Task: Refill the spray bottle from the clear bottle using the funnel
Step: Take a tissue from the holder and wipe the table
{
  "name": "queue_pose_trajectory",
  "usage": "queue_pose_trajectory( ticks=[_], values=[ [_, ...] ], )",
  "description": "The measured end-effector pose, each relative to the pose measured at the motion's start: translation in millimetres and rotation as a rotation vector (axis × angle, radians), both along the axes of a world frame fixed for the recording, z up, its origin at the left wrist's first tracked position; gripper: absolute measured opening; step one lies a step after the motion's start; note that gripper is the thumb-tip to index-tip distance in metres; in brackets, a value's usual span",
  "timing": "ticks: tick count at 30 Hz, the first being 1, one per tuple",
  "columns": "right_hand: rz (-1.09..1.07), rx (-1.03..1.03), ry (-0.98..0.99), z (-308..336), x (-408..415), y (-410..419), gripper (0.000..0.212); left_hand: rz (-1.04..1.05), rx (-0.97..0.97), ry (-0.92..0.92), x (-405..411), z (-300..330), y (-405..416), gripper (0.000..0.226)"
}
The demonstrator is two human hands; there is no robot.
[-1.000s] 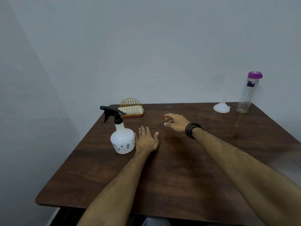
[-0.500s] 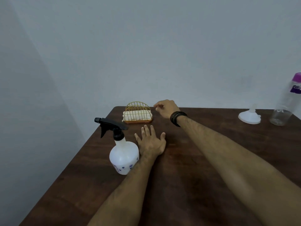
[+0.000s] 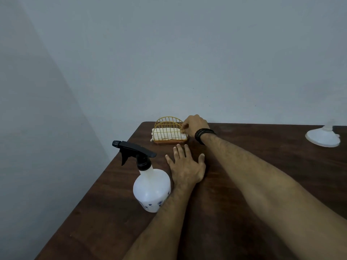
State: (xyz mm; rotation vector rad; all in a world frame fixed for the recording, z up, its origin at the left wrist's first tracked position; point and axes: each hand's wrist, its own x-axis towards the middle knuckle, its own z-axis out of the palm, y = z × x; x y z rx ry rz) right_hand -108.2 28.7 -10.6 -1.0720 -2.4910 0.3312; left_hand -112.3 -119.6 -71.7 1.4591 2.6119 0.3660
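A white spray bottle (image 3: 152, 190) with a black trigger head stands on the dark wooden table (image 3: 244, 212), near its left edge. My left hand (image 3: 185, 166) lies flat on the table just right of the bottle, fingers spread, holding nothing. My right hand (image 3: 195, 125), with a black wristband, is at the right end of a yellow wire holder (image 3: 169, 126). Its fingers curl against the folded white cloth (image 3: 167, 134) in the holder; a grip cannot be made out. The white funnel (image 3: 323, 136) sits upside down at the far right. The clear bottle is out of view.
The table stands in a corner, with grey walls close behind it and to the left. Its left edge runs diagonally just beside the spray bottle. The wire holder stands at the table's back edge against the wall.
My right hand has moved left and away from me, from the middle of the table to the wire holder. The view has swung left, so the clear bottle has left the frame. My left hand stayed put.
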Motion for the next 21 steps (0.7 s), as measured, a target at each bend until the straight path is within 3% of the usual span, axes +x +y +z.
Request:
queue_pose_trajectory(
  ticks=[6, 11, 14, 21],
  values=[
    [0.027, 0.088, 0.024, -5.1, 3.6, -2.6, 0.023, 0.015, 0.000, 0.000, 2.0, 0.8, 0.2, 0.083],
    [0.101, 0.170, -0.088, -1.2, 4.9, -2.6, 0.018, 0.021, 0.001, -0.016, 3.0, 3.0, -1.8, 0.083],
    [0.091, 0.191, -0.018, -0.6, 5.8, -1.6, 0.019, 0.025, -0.005, -0.013, 4.2, 4.7, -2.2, 0.083],
    [0.085, 0.222, -0.058, -4.5, 9.9, 4.3, 0.015, 0.028, -0.003, -0.015, 5.3, 6.6, -0.5, 0.084]
  ],
)
